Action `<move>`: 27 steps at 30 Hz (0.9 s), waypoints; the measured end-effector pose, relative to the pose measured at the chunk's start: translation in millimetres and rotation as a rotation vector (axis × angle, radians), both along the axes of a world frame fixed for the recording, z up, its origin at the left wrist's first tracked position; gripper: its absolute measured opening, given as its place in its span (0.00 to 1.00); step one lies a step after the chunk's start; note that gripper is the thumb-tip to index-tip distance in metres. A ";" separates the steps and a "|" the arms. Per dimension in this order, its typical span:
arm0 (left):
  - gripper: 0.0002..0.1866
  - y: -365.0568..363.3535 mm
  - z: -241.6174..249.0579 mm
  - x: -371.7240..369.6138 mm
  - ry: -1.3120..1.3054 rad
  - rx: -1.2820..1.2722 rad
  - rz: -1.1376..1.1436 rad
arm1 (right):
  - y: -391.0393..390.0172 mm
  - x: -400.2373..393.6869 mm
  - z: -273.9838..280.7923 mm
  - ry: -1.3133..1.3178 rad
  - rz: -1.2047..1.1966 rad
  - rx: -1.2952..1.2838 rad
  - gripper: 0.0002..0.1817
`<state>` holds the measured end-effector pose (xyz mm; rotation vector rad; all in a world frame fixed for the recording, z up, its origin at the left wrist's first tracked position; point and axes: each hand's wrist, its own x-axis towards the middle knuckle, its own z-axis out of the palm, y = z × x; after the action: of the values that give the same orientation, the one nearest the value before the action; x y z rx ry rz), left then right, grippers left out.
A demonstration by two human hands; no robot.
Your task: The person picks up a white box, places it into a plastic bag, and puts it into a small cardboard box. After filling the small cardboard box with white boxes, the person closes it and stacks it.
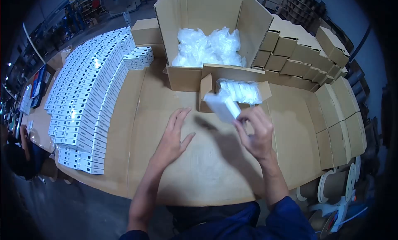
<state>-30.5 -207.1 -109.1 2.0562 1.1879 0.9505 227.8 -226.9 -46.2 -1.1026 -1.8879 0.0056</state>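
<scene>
My right hand (258, 130) pinches a white, flat, box-shaped packet (224, 107) between thumb and fingers. The packet is blurred and tilted, held up in front of a small open cardboard box (206, 89). Inside that box stands a row of white packets in clear plastic wrap (244, 91). My left hand (172, 136) is empty above the cardboard-covered table (199, 169), with its fingers stretched and thumb apart.
A large open carton (211, 10) holding clear plastic bags (207, 47) stands behind the small box. Many white printed boxes (85, 99) are stacked at left. Brown cartons (296, 53) are piled at back right, others (340, 120) at right. Another person's arm (25, 142) shows far left.
</scene>
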 end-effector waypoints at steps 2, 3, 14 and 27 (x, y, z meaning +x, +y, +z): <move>0.42 17.0 -10.3 1.2 0.180 0.145 -0.008 | 17.5 -2.0 -0.2 0.098 -0.155 0.055 0.11; 0.41 25.6 -12.1 2.1 0.291 0.218 -0.019 | 27.7 -4.0 -2.5 0.108 -0.199 0.084 0.10; 0.48 54.2 -31.8 14.3 0.592 0.344 -0.065 | 73.5 -25.1 -40.5 0.095 -0.307 0.019 0.08; 0.50 41.4 -50.3 44.3 0.134 0.145 -0.004 | 102.9 -30.9 -59.8 -0.197 -0.439 -0.195 0.07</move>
<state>13.8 -165.6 -159.4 2.2668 1.2139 0.9338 196.9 -124.0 -106.0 -1.6864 -1.8036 -0.1762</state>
